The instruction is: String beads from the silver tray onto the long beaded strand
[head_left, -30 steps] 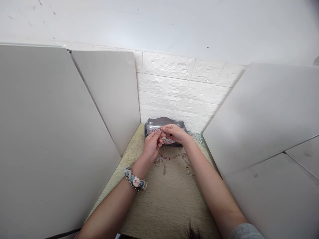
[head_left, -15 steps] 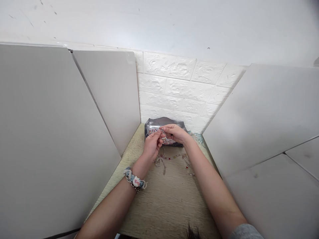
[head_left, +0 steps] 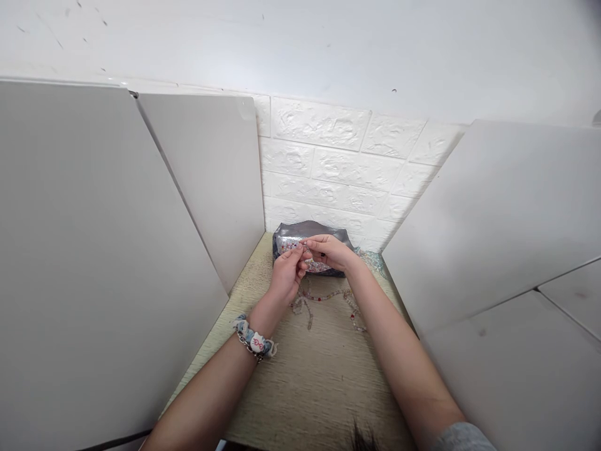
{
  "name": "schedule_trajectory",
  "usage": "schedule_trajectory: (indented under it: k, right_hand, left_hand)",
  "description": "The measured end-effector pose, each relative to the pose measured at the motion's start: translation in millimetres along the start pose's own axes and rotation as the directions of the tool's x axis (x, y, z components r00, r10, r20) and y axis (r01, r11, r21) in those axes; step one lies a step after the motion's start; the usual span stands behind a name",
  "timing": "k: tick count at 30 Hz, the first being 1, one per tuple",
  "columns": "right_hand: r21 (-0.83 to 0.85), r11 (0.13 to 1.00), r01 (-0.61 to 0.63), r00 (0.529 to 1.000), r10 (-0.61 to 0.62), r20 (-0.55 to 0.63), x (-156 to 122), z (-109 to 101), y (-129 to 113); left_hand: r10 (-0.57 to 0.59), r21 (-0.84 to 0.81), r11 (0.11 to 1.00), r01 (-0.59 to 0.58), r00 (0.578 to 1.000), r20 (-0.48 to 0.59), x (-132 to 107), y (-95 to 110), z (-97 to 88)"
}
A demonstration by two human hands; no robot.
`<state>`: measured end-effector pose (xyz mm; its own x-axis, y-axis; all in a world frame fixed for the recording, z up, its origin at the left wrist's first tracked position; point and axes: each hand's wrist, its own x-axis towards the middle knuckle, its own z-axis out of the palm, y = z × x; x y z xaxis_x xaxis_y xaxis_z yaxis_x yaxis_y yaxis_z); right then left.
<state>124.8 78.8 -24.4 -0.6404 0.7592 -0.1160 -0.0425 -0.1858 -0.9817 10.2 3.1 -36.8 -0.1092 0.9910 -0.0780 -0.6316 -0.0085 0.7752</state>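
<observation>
The left hand (head_left: 287,275) and the right hand (head_left: 331,250) are brought together fingertip to fingertip, each closed in a narrow pinch on a tiny piece (head_left: 305,248) held between them; what that piece is cannot be made out at this size. The pinch is held just above the tabletop, in front of a crumpled silver pouch (head_left: 300,230) of shiny foil in which a heap of small multicoloured beads can be seen. Just below the hands, a beaded strand (head_left: 328,295) of pale and red beads is laid in loose curves on the table (head_left: 319,376), with two ends trailing toward the person. Whether the strand reaches up to the fingers cannot be told. A fabric band with a metal chain (head_left: 253,341) is worn on the left wrist, and a grey sleeve (head_left: 462,438) is seen at the right arm. The table is covered in a pale, wood-grained, matt surface. The workspace is closed in by smooth grey-white panels on the left (head_left: 94,263) and right (head_left: 493,219), and backed by a white embossed brick-pattern wall (head_left: 338,169).
</observation>
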Motion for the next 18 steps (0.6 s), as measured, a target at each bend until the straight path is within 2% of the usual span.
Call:
schedule_trajectory:
  k: [7,13,18]
  right_hand:
    - [-0.038,0.999,0.003,1.000,-0.002,0.030,-1.6,1.6,-2.0]
    - [-0.269,0.961,0.061,0.998,-0.057,0.022,-2.7,1.3,-6.4]
    - [-0.514,0.855,0.068,0.998,-0.060,0.032,-11.3,3.5,-18.6]
  left_hand:
    - [-0.004,0.014,1.000,0.004,1.000,-0.015,-0.8,1.3,0.9]
    - [-0.004,0.059,0.998,0.007,0.999,-0.051,0.4,1.3,-0.5]
    - [-0.024,0.050,0.998,0.026,0.999,-0.043,1.5,0.5,-1.7]
